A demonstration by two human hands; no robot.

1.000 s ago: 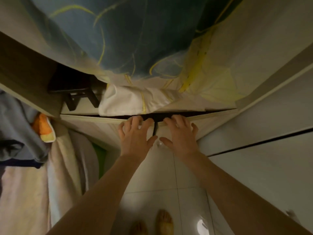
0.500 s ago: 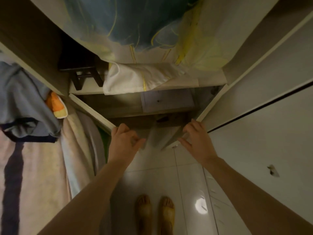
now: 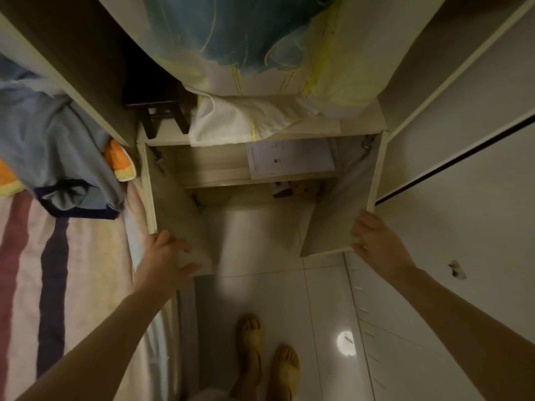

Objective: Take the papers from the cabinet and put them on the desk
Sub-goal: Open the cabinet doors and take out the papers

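Left hand: the left hand grips the lower corner of the left cabinet door, fingers curled over its edge and thumb beneath; the door blurs around the fingers.
Right hand: the right hand clasps the lower corner of the right cabinet door, fingers wrapped on the edge.
Doors: two, both swung wide apart, one in each hand.
Papers: a white stack of papers lies flat on the upper inner shelf, toward the right side, well apart from both hands; how many sheets cannot be told, and the print is too small to read.
Below the shelf: small dark items sit in the lower compartment, too dim to identify.
Above the cabinet: one white folded cloth overhangs the top edge, beside one dark stool, partly cut off by shadow.
Left side: striped bedding, cut off by the frame.
Floor: glossy tiles with two bare feet.
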